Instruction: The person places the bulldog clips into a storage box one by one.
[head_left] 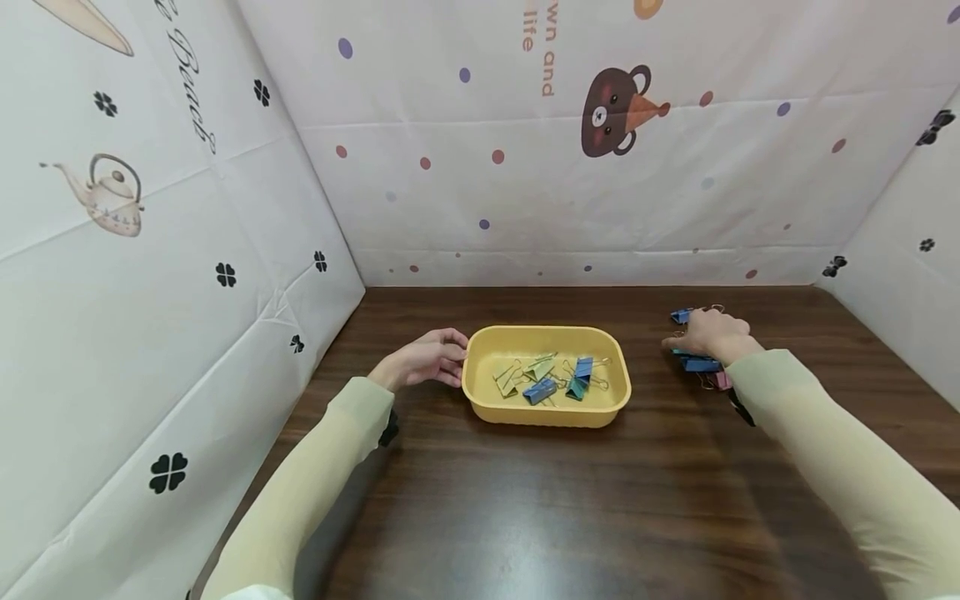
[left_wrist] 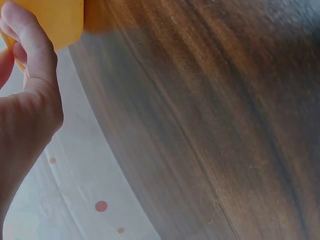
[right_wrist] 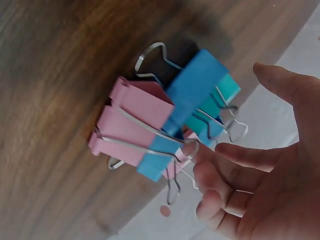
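At the left end of a yellow plastic tray [head_left: 546, 417], my left hand [head_left: 430, 360] holds the rim between thumb and bent fingers. Inside the tray lie several binder clips: yellow-green ones [head_left: 507, 382], blue ones [head_left: 538, 391] and a green one [head_left: 576, 388]. My right hand [head_left: 712, 333] is over a pile of binder clips to the right, its thumb spread away from its loosely bent fingers. In the right wrist view, a large pink binder clip [right_wrist: 137, 110], a blue binder clip [right_wrist: 200, 80] and a teal one [right_wrist: 229, 90] lie heaped by the fingertips; nothing is gripped there.
Another blue binder clip [head_left: 681, 316] lies just beyond the right hand. The dark wooden table [head_left: 510, 500] meets a printed white sheet [head_left: 480, 192] at the back, and similar sheets stand at the left and right sides.
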